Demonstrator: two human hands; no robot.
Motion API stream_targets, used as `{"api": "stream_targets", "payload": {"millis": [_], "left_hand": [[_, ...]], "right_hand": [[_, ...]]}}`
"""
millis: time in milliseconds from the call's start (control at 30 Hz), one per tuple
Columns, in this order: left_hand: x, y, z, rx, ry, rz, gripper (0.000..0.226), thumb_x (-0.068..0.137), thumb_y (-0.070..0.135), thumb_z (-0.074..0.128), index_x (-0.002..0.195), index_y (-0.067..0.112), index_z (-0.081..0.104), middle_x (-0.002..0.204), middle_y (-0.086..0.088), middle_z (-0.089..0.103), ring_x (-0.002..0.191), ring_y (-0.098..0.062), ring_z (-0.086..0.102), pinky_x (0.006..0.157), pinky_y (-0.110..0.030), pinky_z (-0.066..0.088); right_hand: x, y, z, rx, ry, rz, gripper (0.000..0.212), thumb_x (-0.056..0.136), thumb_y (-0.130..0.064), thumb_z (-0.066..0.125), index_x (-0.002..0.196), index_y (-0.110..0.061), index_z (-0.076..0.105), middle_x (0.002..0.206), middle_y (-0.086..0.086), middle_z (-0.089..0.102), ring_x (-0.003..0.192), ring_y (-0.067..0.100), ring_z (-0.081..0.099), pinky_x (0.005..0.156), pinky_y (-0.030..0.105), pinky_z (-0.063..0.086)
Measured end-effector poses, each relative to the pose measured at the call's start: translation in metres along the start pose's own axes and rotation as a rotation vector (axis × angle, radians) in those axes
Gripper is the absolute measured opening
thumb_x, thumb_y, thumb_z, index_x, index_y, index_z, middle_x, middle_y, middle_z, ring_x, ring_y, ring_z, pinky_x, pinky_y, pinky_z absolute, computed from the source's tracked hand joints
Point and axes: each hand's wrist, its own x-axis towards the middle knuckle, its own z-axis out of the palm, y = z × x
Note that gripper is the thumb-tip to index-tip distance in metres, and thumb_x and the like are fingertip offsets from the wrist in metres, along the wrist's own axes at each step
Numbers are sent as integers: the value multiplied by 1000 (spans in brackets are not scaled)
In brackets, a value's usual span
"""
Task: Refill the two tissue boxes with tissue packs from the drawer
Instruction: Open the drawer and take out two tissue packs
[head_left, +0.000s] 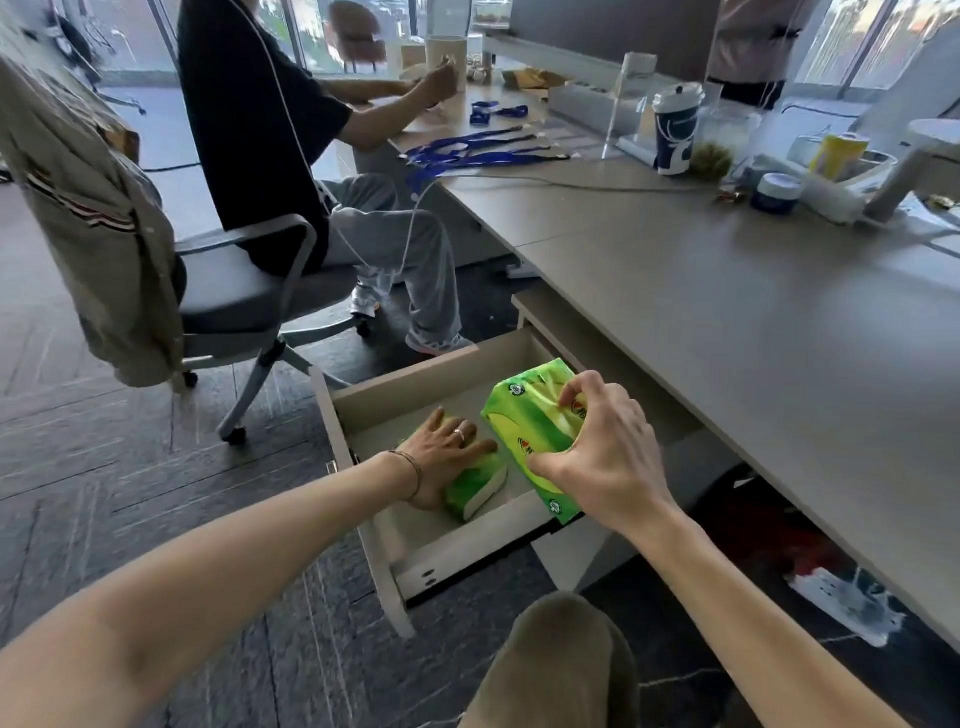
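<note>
Two tissue packs (535, 431) under hands (602, 447)

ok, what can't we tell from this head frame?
- Tissue boxes: none identifiable in the head view; the far desk clutter is blurred.
- Left pack: mostly hidden under the left hand.
- Right pack: print too small to read; near side covered by the right hand.
- Drawer: back end hidden under the desk, so any more packs there are unseen.
</note>
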Motion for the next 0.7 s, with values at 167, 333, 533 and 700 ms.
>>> {"api": "stream_targets", "payload": {"millis": [167,333,533,700], "left_hand": [[-12,2,-11,-353,202,-228,107,56,51,72,148,27,24,131,-11,44,121,-34,47,109,-38,35],[-33,9,-66,-780,490,-392,112,52,61,76,147,33,26,123,-6,44,116,-30,49,100,-37,45],[-33,46,-162,-817,787,-380,108,52,61,71,147,40,24,111,1,41,109,-27,47,96,-40,44],[6,84,-240,-785,835,-285,100,57,67,70,140,53,17,118,-2,47,110,-28,49,97,-40,42]], "right_hand": [[-18,-3,-36,65,65,-40,63,62,-48,81,106,-34,39,107,-4,51,100,16,49,86,34,40],[-32,4,-91,19,142,-38,65,63,-42,87,110,-33,43,108,-5,53,99,16,49,83,31,35],[-34,35,-153,-42,238,5,68,60,-44,87,110,-36,42,113,-3,54,103,19,50,87,34,41],[-21,82,-199,-77,319,52,71,61,-47,88,114,-36,41,112,-3,53,102,19,50,86,35,41]]}}
